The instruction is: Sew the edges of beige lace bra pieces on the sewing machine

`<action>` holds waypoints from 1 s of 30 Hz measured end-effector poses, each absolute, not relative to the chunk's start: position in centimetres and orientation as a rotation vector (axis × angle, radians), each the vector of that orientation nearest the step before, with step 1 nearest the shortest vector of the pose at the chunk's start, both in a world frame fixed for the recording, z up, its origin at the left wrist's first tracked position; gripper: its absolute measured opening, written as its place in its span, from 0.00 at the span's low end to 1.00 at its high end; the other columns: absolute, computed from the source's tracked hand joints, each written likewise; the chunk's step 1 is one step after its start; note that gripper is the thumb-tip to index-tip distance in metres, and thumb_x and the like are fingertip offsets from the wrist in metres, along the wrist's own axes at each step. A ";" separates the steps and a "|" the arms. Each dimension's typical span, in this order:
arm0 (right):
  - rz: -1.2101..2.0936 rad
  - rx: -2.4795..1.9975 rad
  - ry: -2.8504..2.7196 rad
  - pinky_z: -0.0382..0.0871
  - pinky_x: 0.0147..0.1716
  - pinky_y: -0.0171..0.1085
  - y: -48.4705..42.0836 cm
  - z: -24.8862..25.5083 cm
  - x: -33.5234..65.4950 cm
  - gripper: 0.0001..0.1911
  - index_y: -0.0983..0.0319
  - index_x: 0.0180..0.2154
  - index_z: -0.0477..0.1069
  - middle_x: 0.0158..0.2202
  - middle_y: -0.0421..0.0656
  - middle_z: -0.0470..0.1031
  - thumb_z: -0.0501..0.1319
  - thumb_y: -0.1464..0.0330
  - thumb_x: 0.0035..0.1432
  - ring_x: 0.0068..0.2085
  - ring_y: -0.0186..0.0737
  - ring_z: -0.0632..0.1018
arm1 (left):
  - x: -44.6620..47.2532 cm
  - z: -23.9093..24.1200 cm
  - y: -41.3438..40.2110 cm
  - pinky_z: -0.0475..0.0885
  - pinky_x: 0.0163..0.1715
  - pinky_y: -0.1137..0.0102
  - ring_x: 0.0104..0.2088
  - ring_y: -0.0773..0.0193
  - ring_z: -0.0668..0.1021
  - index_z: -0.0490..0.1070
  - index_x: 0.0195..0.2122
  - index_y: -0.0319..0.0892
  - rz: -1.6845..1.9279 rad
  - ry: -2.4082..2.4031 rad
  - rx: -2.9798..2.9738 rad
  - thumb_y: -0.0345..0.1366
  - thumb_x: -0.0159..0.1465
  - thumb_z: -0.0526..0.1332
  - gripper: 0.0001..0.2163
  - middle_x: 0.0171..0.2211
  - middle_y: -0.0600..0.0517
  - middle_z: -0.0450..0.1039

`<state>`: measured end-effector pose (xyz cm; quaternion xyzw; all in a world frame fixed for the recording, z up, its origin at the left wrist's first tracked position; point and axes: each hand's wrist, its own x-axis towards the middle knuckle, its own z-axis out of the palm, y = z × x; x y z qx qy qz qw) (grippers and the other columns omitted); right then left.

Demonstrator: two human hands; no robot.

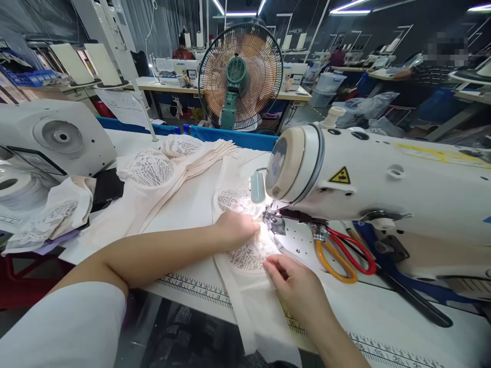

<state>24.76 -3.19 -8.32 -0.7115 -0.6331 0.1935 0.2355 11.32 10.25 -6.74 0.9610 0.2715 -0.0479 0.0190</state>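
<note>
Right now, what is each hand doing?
Left hand: curled, pressing the lace cloth down by the needle.
Right hand: fingers pinching the cloth's edge.

Your left hand (236, 228) lies flat on the cream lace-panelled fabric piece (245, 255), fingertips just beside the presser foot (274, 223) of the sewing machine (383, 189). Your right hand (297, 286) sits nearer you, fingers pinching the fabric's edge. Just right of that hand, scissors with orange and red handles (341, 258) rest on the machine bed. Beyond your left hand lies a stack of similar pieces (169, 168); farther off stands a fan (240, 76).
</note>
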 end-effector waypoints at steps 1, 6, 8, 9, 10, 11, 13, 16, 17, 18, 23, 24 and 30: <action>0.508 -1.963 -1.751 0.61 0.24 0.34 -3.0 -8.3 24.7 0.12 0.58 0.28 0.69 0.22 0.38 0.70 0.51 0.63 0.60 0.26 0.38 0.72 | 11.5 -6.6 10.4 0.57 0.19 0.72 0.24 0.62 0.71 0.71 0.36 0.40 -0.159 0.857 2.965 0.31 0.56 0.56 0.08 0.27 0.49 0.69; 0.444 -1.995 -1.789 0.62 0.24 0.34 -2.2 -8.5 24.9 0.11 0.59 0.31 0.70 0.22 0.38 0.69 0.51 0.64 0.60 0.26 0.38 0.71 | 12.5 -5.8 10.9 0.58 0.21 0.71 0.29 0.59 0.74 0.71 0.37 0.40 -0.252 0.893 2.911 0.32 0.57 0.54 0.10 0.30 0.49 0.71; 0.444 -2.002 -1.789 0.62 0.25 0.33 -2.0 -8.6 25.1 0.11 0.59 0.33 0.70 0.23 0.38 0.70 0.51 0.64 0.60 0.26 0.38 0.72 | 12.7 -5.7 11.0 0.59 0.21 0.71 0.31 0.57 0.74 0.71 0.39 0.41 -0.275 0.901 2.888 0.34 0.58 0.54 0.11 0.33 0.48 0.72; 0.444 -2.004 -1.791 0.62 0.25 0.33 -1.9 -8.6 25.2 0.12 0.59 0.34 0.71 0.23 0.38 0.70 0.51 0.64 0.60 0.27 0.38 0.72 | 12.8 -5.7 11.1 0.59 0.21 0.70 0.31 0.57 0.74 0.72 0.40 0.41 -0.282 0.900 2.879 0.35 0.58 0.54 0.11 0.34 0.48 0.72; 0.442 -2.008 -1.795 0.62 0.25 0.33 -1.9 -8.6 25.3 0.12 0.59 0.34 0.71 0.23 0.38 0.70 0.50 0.64 0.60 0.27 0.38 0.72 | 12.8 -5.8 11.2 0.59 0.21 0.70 0.32 0.57 0.74 0.72 0.40 0.41 -0.283 0.897 2.875 0.35 0.58 0.54 0.12 0.34 0.47 0.72; 0.442 -2.011 -1.801 0.62 0.25 0.34 -1.9 -8.6 25.3 0.12 0.59 0.34 0.70 0.23 0.38 0.70 0.50 0.64 0.60 0.27 0.38 0.72 | 12.9 -5.9 11.3 0.60 0.21 0.70 0.32 0.56 0.74 0.72 0.41 0.41 -0.283 0.894 2.872 0.34 0.58 0.54 0.12 0.34 0.47 0.72; 0.441 -2.025 -1.818 0.61 0.24 0.33 -1.9 -8.5 25.4 0.12 0.59 0.31 0.69 0.23 0.38 0.69 0.50 0.64 0.60 0.26 0.38 0.71 | 13.0 -6.2 11.5 0.60 0.21 0.69 0.31 0.56 0.74 0.72 0.40 0.41 -0.270 0.882 2.868 0.32 0.57 0.55 0.12 0.33 0.47 0.72; 0.421 -2.052 -1.830 0.58 0.22 0.33 -1.9 -8.3 25.3 0.12 0.58 0.27 0.66 0.20 0.37 0.66 0.49 0.64 0.60 0.24 0.37 0.69 | 13.2 -6.3 11.7 0.61 0.22 0.69 0.31 0.56 0.74 0.72 0.41 0.41 -0.262 0.888 2.844 0.32 0.56 0.56 0.12 0.33 0.48 0.72; 0.407 -2.058 -1.835 0.58 0.21 0.32 -1.8 -8.3 25.2 0.12 0.58 0.27 0.66 0.20 0.37 0.66 0.49 0.64 0.60 0.23 0.37 0.69 | 13.2 -6.3 11.8 0.62 0.23 0.69 0.31 0.56 0.74 0.72 0.41 0.41 -0.271 0.901 2.829 0.32 0.56 0.56 0.12 0.33 0.48 0.72; 0.383 -2.064 -1.844 0.57 0.21 0.32 -1.6 -8.3 25.1 0.12 0.58 0.26 0.65 0.20 0.36 0.65 0.49 0.65 0.60 0.23 0.36 0.68 | 13.3 -6.2 11.8 0.62 0.23 0.69 0.31 0.57 0.74 0.72 0.41 0.41 -0.280 0.919 2.814 0.32 0.56 0.56 0.12 0.33 0.48 0.72; 0.162 -2.159 -1.936 0.50 0.18 0.32 -1.0 -8.2 24.8 0.12 0.58 0.26 0.64 0.20 0.37 0.64 0.49 0.67 0.60 0.21 0.35 0.66 | 13.1 -6.3 12.2 0.62 0.23 0.69 0.28 0.59 0.73 0.73 0.37 0.40 -0.145 0.956 2.818 0.33 0.58 0.54 0.10 0.31 0.48 0.71; 0.118 -2.180 -1.947 0.49 0.18 0.32 -1.0 -8.1 24.8 0.12 0.58 0.27 0.65 0.20 0.37 0.65 0.48 0.67 0.61 0.21 0.35 0.66 | 12.8 -6.4 12.2 0.62 0.23 0.69 0.28 0.60 0.73 0.73 0.37 0.40 -0.076 0.945 2.840 0.34 0.59 0.54 0.10 0.31 0.47 0.71; 0.147 -2.175 -2.172 0.48 0.18 0.32 -2.6 -7.5 25.8 0.14 0.56 0.40 0.71 0.22 0.38 0.66 0.49 0.73 0.58 0.24 0.36 0.69 | 9.3 -5.9 10.9 0.66 0.43 0.56 0.45 0.50 0.71 0.72 0.41 0.41 0.062 0.828 2.998 0.40 0.62 0.53 0.13 0.49 0.40 0.67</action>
